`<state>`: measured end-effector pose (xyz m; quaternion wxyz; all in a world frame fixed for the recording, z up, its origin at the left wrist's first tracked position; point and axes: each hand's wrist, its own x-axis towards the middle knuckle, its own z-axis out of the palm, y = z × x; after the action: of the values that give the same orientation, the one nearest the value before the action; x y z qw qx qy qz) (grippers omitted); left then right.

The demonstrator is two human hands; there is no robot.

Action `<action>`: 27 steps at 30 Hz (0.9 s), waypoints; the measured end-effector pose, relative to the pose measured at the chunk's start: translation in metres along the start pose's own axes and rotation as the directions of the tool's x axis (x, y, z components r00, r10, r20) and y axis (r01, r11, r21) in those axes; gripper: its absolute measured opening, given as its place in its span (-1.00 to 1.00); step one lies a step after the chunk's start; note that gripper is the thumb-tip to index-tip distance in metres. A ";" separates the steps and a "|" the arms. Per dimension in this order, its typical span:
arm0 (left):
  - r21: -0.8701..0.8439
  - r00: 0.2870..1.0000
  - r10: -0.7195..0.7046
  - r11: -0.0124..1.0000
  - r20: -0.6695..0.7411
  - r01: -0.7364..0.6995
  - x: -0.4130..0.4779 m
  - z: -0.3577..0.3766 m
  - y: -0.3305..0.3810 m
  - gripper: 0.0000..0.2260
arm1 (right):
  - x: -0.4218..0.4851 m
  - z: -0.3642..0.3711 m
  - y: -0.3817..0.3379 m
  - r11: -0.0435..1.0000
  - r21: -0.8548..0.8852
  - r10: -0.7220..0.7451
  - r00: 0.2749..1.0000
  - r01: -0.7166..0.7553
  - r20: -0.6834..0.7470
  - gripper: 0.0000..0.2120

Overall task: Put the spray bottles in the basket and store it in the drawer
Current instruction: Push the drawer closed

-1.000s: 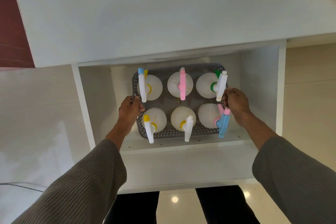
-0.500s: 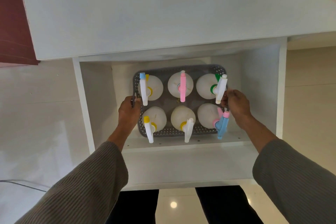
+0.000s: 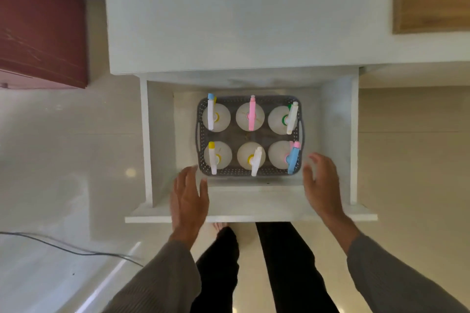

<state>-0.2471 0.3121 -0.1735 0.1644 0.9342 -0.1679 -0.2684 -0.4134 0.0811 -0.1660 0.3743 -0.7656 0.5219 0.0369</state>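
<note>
View from above, looking down into an open white drawer point(image 3: 146, 134) pulled out from under a white surface point(image 3: 241, 12). A grey perforated plastic basket point(image 3: 234, 172) with side handles sits on the drawer floor, towards the back and roughly centred. Six translucent white spray bottles point(image 3: 276, 119) stand upright inside it, in two rows of three. The back row has a white trigger head with a blue tip, a pink one, and a white one with a green collar. The front row has a white one with a yellow tip, a white one with a yellow collar, and a blue one with a pink tip. Both hands are open and hold nothing. The left hand point(image 3: 189, 193) hovers, fingers spread, just beside the basket's near left corner. The right hand point(image 3: 321, 183) is near the right corner, slightly blurred and apart from the basket. Grey ribbed sleeves point(image 3: 407, 279) cover the arms. Black trousers point(image 3: 287, 262) show below, above a glossy pale floor point(image 3: 63, 147) – a dark cable point(image 3: 63, 248) crosses it on the left. A maroon cabinet point(image 3: 38, 28) stands at upper left.
</note>
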 end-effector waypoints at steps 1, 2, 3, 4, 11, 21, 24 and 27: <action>0.036 0.998 0.063 0.997 -0.009 -0.063 -0.018 -0.002 0.001 -0.65 | -0.020 -0.002 -0.003 0.994 -0.055 -0.097 0.995 0.099 0.030 -0.69; 0.074 0.992 0.125 0.990 -0.006 -0.124 -0.035 -0.003 0.002 -0.63 | -0.040 -0.002 -0.004 0.978 -0.094 -0.183 0.981 0.189 0.061 -0.65; 0.120 0.983 0.185 0.975 0.019 -0.186 -0.050 -0.001 0.001 -0.60 | -0.059 0.001 -0.004 0.959 -0.132 -0.241 0.966 0.252 0.097 -0.60; 0.178 0.968 0.243 0.952 0.063 -0.251 -0.064 0.001 -0.002 -0.56 | -0.078 0.006 -0.003 0.942 -0.176 -0.266 0.954 0.287 0.138 -0.55; 0.361 0.856 0.376 0.789 0.356 -0.497 -0.110 0.016 -0.036 -0.43 | -0.161 0.049 0.017 0.803 -0.481 -0.168 0.909 0.351 0.383 -0.39; 0.454 0.843 0.353 0.723 0.406 -0.522 -0.097 0.017 -0.040 -0.35 | -0.152 0.057 0.014 0.763 -0.565 -0.103 0.922 0.314 0.374 -0.34; 0.459 0.849 0.341 0.728 0.402 -0.510 -0.090 0.017 -0.036 -0.32 | -0.144 0.056 0.011 0.764 -0.556 -0.124 0.921 0.326 0.369 -0.28; 0.451 0.855 0.337 0.740 0.394 -0.499 -0.080 0.017 -0.031 -0.32 | -0.134 0.055 0.005 0.774 -0.541 -0.135 0.920 0.330 0.368 -0.15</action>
<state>-0.3138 0.3679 -0.1636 -0.0740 0.8298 -0.4659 -0.2983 -0.4599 0.2174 -0.1485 0.1946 -0.8875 0.3190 0.2696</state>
